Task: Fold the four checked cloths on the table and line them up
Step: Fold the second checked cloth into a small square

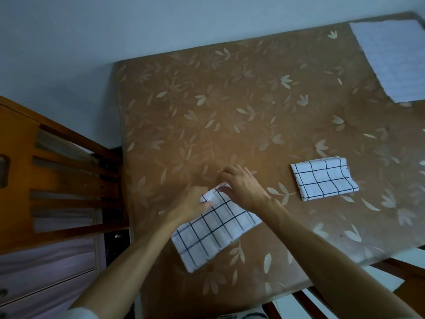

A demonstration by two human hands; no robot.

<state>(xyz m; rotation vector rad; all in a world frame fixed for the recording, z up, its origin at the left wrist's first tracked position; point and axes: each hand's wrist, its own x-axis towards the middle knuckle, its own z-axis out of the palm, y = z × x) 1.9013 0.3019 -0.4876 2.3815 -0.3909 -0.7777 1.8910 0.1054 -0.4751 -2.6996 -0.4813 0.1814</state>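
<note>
Cloth (213, 229), white with black grid lines, oblong

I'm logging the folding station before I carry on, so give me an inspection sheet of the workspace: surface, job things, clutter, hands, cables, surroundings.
Surface: table under a brown leaf-patterned cover.
Job's things: half-folded checked cloth near the front edge; folded checked cloth lying apart to its right; only these two checked cloths in view.
Clutter: pale lined sheet at the far right corner; cloth or paper, cannot tell.
Hands: left hand and right hand both grip the half-folded cloth's far end.
Cables: nothing seen.
Surroundings: wooden chair on the left; pale wall behind.
</note>
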